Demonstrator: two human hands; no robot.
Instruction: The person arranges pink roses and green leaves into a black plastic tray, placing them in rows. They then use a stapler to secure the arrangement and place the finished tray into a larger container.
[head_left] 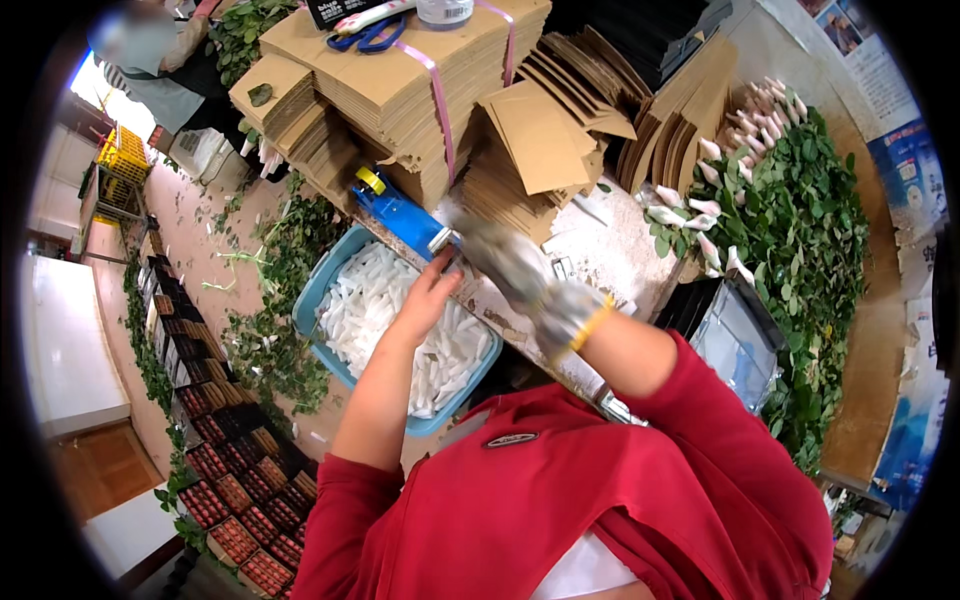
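My left hand is bare and reaches over the near edge of the bench. Its fingers are stretched out, slightly apart, and the tips lie at the front end of a blue tape dispenser with a yellow hub. Whether they touch it is unclear. In a grey-white glove with a yellow cuff, my right hand is just right of the dispenser; motion smears its fingers, so anything in them cannot be made out. Below my left forearm stands a light-blue tub full of white foam sleeves.
Strapped cardboard stacks and loose cardboard sheets crowd the bench's back. Leafy stems with white-sleeved flower heads pile up at right, by a dark crate. Leaves litter the floor. Boxed flowers line the left; a person stands far left.
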